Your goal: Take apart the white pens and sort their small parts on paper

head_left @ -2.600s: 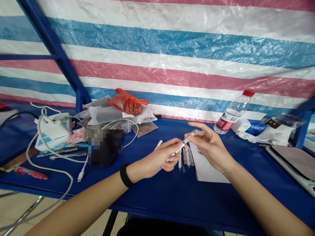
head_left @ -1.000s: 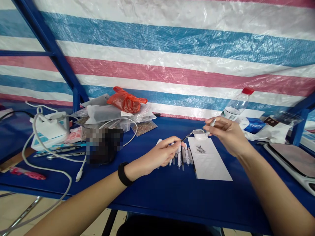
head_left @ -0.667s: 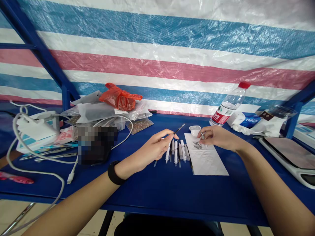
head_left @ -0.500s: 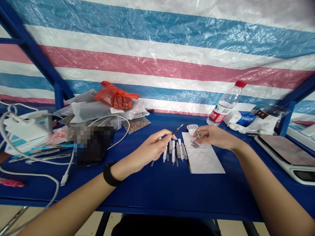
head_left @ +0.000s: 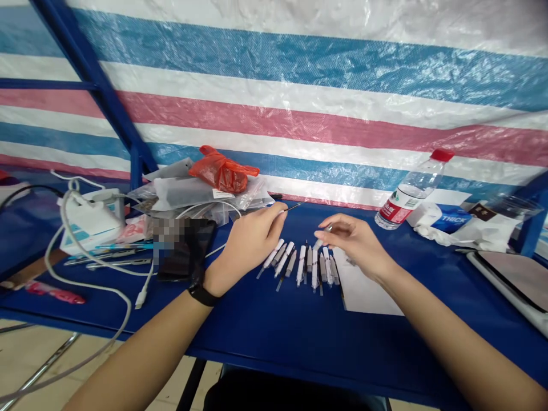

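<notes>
My left hand is closed in a pinch on a thin dark-tipped pen refill that points to the right, raised above the blue table. My right hand hovers over the right end of a row of several white pens lying side by side. Its thumb and forefinger pinch a small silvery pen part. A white paper sheet lies under and beside the right wrist.
A plastic water bottle with a red cap stands at the back right by white wrappers. At the left lie a black phone, white cables, a charger box, clear bags and a red bag. A scale sits far right.
My left hand rose and moved back left with the refill. My right hand left the small parts on the paper and came over the row of pens, holding a small piece.
</notes>
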### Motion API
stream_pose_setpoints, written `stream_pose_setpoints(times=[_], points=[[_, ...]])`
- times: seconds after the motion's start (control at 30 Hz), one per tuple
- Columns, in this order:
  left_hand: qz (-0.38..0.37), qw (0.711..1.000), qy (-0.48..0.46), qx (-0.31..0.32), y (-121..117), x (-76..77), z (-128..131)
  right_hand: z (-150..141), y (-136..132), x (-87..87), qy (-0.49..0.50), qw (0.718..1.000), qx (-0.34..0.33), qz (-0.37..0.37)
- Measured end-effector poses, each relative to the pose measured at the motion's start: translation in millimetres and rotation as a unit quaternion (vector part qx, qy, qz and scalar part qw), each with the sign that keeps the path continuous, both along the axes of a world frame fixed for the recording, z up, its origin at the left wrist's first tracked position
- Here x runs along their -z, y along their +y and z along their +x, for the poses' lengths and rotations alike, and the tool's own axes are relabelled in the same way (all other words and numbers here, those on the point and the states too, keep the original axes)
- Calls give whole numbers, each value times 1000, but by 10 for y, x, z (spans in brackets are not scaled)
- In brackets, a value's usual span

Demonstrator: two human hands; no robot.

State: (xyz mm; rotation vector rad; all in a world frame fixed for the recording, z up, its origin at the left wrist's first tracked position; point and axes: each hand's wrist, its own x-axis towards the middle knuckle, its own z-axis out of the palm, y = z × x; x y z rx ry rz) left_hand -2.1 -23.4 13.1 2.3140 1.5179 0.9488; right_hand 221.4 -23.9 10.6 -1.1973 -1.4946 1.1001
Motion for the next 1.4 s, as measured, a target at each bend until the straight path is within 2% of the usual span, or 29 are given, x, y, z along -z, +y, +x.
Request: stream_pose_setpoints(times=[0.03,0.1,0.23,0.33,0.53,0.8,0.97,1.13,1.3,1.4], points=[[-16,1000,15,-18,50,-7,-59,-100,50,13,-18,1000,-16,5],[-99,995,13,-27,151,-4,-177,-311,180,31,-53,997,-52,23],[-299,953,-42,22,297,30,-354,-695,424,58,-156,972,-172,28],[-359,932,-53,23,328,25,-411,-841,500,81,-198,957,-211,26],[-351,934,-44,36,321,20,-430,-821,519,139,-161,980,-114,35],[-310,945,-55,86,325,62,-442,-890,572,234,-27,998,-5,-57],[-299,949,-31,101,336,78,-438,-878,577,216,37,992,30,-120],[-321,941,-29,105,343,76,-452,-785,639,160,76,987,73,-125],[-296,952,-2,81,372,70,-471,-691,659,62,69,986,92,-118],[-284,957,-7,53,387,85,-472,-758,603,88,38,988,80,-126]])
